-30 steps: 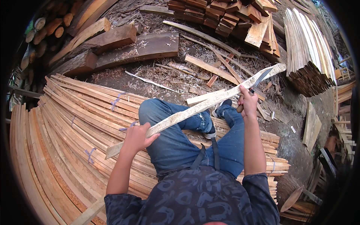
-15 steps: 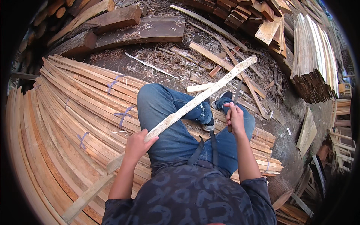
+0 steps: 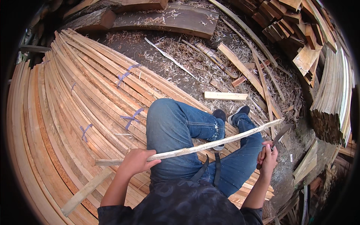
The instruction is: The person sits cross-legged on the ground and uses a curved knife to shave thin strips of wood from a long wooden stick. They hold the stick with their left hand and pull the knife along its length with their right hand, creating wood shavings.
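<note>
My left hand [image 3: 137, 160] is closed around a long pale wooden strip [image 3: 202, 147] near its left end. The strip runs across my lap to the right, its narrow edge turned up, and its far tip ends above my right foot. In my right hand [image 3: 267, 156] is a knife [image 3: 280, 135] with a dark blade pointing up and to the right. The fingers wrap its handle, whose end shows below the fist. Blade and strip look apart, with the blade just right of the strip's far end.
I sit on stacked long wooden slats [image 3: 75, 112], bundled with purple ties [image 3: 130, 118]. A short stick [image 3: 85, 192] lies on them at the lower left. Shavings [image 3: 180, 63] and loose offcuts [image 3: 225, 96] cover the ground ahead. Heavy timber [image 3: 168, 18] and a pale slat bundle [image 3: 332, 93] stand beyond.
The strip has swung down to the right and turned from its broad face to its edge. My right hand moved right and lower with the knife. The head view shifted left.
</note>
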### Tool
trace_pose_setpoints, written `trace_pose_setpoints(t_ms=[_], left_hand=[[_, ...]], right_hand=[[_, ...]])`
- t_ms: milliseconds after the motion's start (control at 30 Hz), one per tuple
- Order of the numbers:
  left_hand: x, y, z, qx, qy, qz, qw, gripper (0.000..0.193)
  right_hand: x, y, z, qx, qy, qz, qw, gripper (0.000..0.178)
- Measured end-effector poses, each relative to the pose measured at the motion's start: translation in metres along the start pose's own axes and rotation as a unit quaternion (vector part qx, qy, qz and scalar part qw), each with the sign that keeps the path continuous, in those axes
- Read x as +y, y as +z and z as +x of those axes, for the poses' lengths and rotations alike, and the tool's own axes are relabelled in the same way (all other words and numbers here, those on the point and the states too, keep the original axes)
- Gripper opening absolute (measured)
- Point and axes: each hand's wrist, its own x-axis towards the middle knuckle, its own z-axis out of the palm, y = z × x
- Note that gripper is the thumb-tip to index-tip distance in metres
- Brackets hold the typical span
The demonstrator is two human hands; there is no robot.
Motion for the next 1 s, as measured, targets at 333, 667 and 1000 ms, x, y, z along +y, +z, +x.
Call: trace_pose_setpoints(t_ms=[333, 667, 1000], left_hand=[[-0.034, 0.018, -0.039, -0.131, -0.152, -0.238, 0.950, 0.038], [-0.062, 0.066, -0.043, -0.037, -0.060, -0.363, 0.929, 0.032], [-0.079, 0.108, -0.047, 0.162, 0.037, -0.331, 0.929, 0.032]], right_hand=[[-0.027, 0.144, 0.019, -0.279, -0.131, -0.337, 0.890, 0.037], [0.031, 0.175, -0.057, -0.178, -0.211, -0.619, 0.735, 0.047], [-0.002, 0.218, -0.070, -0.079, -0.356, -0.704, 0.609, 0.056]])
